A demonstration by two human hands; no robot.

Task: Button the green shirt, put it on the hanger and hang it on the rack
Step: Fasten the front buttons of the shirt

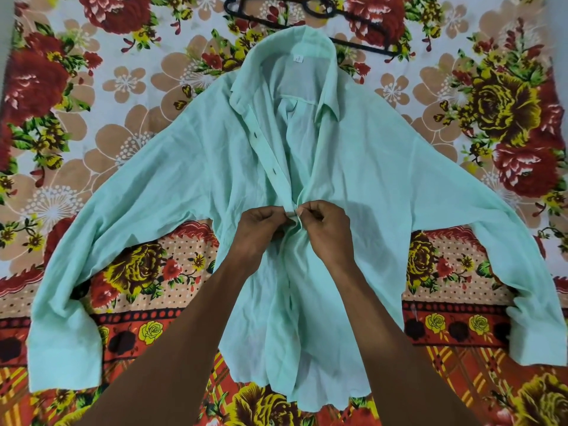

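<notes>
A pale green shirt lies flat on its back on a flowered bedsheet, sleeves spread wide, collar pointing away from me. Its upper front hangs apart, with two buttonholes visible on the left placket. Below my hands the front edges lie together. My left hand pinches the left placket at mid-chest. My right hand pinches the facing edge, fingertips touching the left hand's. The button between them is hidden. A black plastic hanger lies just beyond the collar, partly under it.
The flowered bedsheet fills the whole view around the shirt. Each sleeve cuff reaches toward a near corner, left cuff and right cuff. No rack is in view.
</notes>
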